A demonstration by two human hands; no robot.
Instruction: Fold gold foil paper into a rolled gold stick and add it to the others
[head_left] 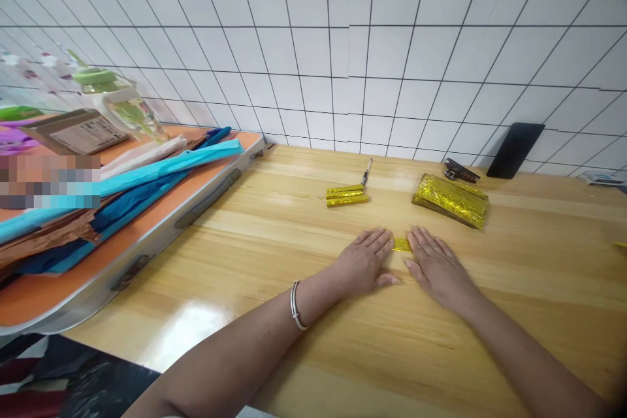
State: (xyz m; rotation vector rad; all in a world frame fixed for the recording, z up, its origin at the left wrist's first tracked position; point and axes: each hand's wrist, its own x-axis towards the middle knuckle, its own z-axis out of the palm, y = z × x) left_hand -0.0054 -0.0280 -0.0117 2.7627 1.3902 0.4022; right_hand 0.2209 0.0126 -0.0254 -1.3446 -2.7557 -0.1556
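Note:
A narrow piece of shiny gold foil paper (401,245) lies on the wooden table, its ends covered by my two hands. My left hand (365,262) rests flat over its left end, fingers stretched out, with a silver bangle on the wrist. Flat on the right end is my right hand (438,268), its fingers extended too. Just beyond them sit a few narrow gold foil pieces (347,196), rolled or folded, touching a pen (366,173). Farther right there is a stack of gold foil sheets (450,200).
Behind the stack are a dark hair clip (461,172) and a black phone (515,151) leaning on the tiled wall. At left, a raised orange-topped surface (196,235) carries blue and brown crepe paper (161,173), a cardboard piece (81,130) and a green-lidded bottle (122,101).

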